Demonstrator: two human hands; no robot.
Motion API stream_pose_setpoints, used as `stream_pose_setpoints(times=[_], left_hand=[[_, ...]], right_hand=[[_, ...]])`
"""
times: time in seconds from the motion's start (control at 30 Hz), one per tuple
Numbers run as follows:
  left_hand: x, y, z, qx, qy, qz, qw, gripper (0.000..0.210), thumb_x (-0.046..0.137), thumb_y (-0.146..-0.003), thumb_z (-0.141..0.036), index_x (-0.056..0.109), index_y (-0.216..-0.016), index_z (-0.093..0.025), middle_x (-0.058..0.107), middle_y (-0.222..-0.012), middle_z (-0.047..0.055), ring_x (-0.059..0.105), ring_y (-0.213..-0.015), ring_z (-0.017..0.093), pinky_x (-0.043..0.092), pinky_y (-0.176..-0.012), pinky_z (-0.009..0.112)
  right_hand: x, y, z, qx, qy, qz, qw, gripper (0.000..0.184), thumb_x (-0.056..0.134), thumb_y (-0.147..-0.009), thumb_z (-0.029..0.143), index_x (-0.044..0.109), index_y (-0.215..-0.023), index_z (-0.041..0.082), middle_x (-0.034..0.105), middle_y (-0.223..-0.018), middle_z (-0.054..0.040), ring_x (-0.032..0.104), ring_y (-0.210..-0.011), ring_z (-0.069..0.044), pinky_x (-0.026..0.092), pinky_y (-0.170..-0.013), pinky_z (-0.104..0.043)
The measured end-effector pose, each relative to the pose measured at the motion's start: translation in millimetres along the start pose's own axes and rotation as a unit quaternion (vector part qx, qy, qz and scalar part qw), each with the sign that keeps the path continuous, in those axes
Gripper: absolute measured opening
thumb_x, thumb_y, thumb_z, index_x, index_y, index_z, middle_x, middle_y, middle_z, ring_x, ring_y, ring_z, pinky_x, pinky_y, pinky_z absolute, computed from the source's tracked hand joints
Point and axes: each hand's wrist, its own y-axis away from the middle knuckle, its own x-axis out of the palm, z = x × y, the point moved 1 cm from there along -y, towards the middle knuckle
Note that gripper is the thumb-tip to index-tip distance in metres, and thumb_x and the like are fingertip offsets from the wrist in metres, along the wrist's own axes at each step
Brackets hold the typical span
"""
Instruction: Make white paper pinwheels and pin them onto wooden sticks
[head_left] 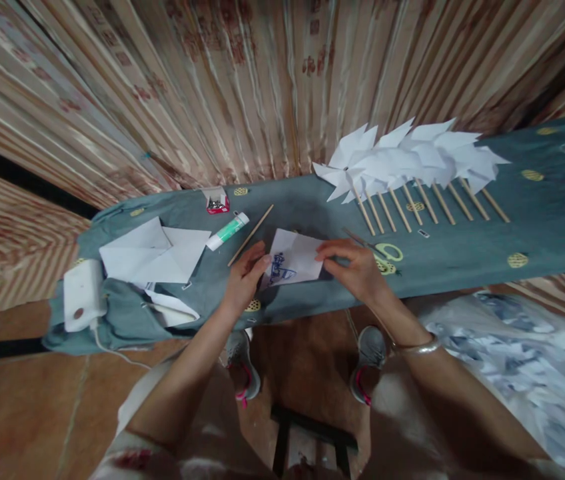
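Observation:
A white sheet of paper (302,250) with blue pen drawing on it is held between my hands over the cloth-covered board. My left hand (247,273) pinches its left edge, the thumb on top. At the right edge, my right hand (350,262) grips the paper between thumb and fingers. Just beyond my left hand lie a thin wooden stick (251,235) and a green and white glue stick (227,231). Scissors (387,253) with yellow-green handles rest beside my right hand, their blades partly behind it.
Paper pinwheels on wooden sticks (412,157) lie in an overlapping row at the back right. A small red box (217,201) of metal pieces, white paper sheets (147,253) and a white corded device (82,295) are to the left. A plastic bag (522,367) of paper stands lower right.

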Motion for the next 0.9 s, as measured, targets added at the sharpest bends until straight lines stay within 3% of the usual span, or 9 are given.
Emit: stream_pose_setpoints(times=[0.2, 0.3, 0.4, 0.53, 0.63, 0.77, 0.9], left_hand=[[15.3, 1.5, -12.5, -0.047, 0.068, 0.065, 0.995, 0.064, 0.085, -0.056, -0.047, 0.071, -0.11, -0.016, 0.072, -0.113, 0.012, 0.065, -0.108, 0.03, 0.05, -0.097, 0.042], [21.0, 5.7, -17.1, -0.112, 0.084, 0.104, 0.985, 0.053, 0.084, -0.054, -0.052, 0.075, -0.09, -0.014, 0.076, -0.09, 0.01, 0.07, -0.081, 0.024, 0.056, -0.074, 0.034], [25.2, 8.8, -16.0, -0.167, 0.077, 0.123, 0.975, 0.043, 0.083, -0.054, -0.053, 0.073, -0.068, -0.014, 0.071, -0.063, 0.006, 0.062, -0.052, 0.016, 0.05, -0.054, 0.028], [25.0, 6.6, -13.2, -0.162, 0.094, 0.061, 0.98, 0.037, 0.087, -0.047, -0.045, 0.074, -0.067, -0.016, 0.073, -0.067, 0.005, 0.064, -0.059, 0.018, 0.053, -0.06, 0.03], [20.4, 2.1, -11.9, -0.142, 0.108, 0.011, 0.984, 0.035, 0.088, -0.047, -0.04, 0.075, -0.069, -0.016, 0.075, -0.073, 0.005, 0.068, -0.068, 0.022, 0.056, -0.07, 0.034], [13.9, -3.4, -9.7, -0.101, 0.108, -0.039, 0.988, 0.035, 0.087, -0.05, -0.038, 0.075, -0.073, -0.015, 0.075, -0.073, 0.004, 0.068, -0.068, 0.021, 0.057, -0.073, 0.036], [10.5, -5.2, -10.6, -0.079, 0.112, -0.079, 0.987, 0.035, 0.087, -0.05, -0.035, 0.076, -0.076, -0.014, 0.075, -0.073, 0.004, 0.067, -0.065, 0.02, 0.057, -0.071, 0.034]], right_hand=[[-19.0, 4.2, 7.2, -0.004, -0.042, -0.054, 0.998, 0.015, 0.061, -0.076, 0.017, 0.074, -0.076, 0.026, 0.075, -0.097, -0.0027, 0.066, -0.1, -0.022, 0.046, -0.096, -0.04], [-22.6, 5.2, 10.7, 0.006, -0.068, -0.078, 0.995, 0.013, 0.063, -0.077, 0.018, 0.073, -0.076, 0.026, 0.074, -0.1, -0.0033, 0.065, -0.103, -0.021, 0.045, -0.098, -0.04], [-26.1, 6.7, 12.1, 0.011, -0.06, -0.077, 0.995, 0.012, 0.064, -0.079, 0.019, 0.074, -0.08, 0.026, 0.074, -0.105, -0.0036, 0.064, -0.107, -0.021, 0.045, -0.1, -0.04], [-45.0, 11.2, 6.1, 0.002, 0.045, -0.087, 0.995, 0.019, 0.059, -0.085, 0.026, 0.073, -0.099, 0.024, 0.072, -0.114, -0.0072, 0.064, -0.109, -0.023, 0.046, -0.1, -0.04], [-66.7, 19.7, -5.1, 0.02, 0.227, -0.098, 0.969, 0.024, 0.054, -0.09, 0.029, 0.073, -0.102, 0.021, 0.074, -0.106, -0.0102, 0.065, -0.103, -0.027, 0.048, -0.094, -0.043], [-81.6, 33.2, -21.2, 0.057, 0.408, 0.004, 0.911, 0.029, 0.053, -0.091, 0.028, 0.071, -0.108, 0.013, 0.073, -0.103, -0.017, 0.067, -0.096, -0.032, 0.051, -0.086, -0.043], [-81.5, 37.3, -28.0, 0.053, 0.477, 0.052, 0.876, 0.03, 0.052, -0.09, 0.025, 0.067, -0.113, 0.012, 0.072, -0.108, -0.0164, 0.066, -0.094, -0.03, 0.052, -0.08, -0.039]])
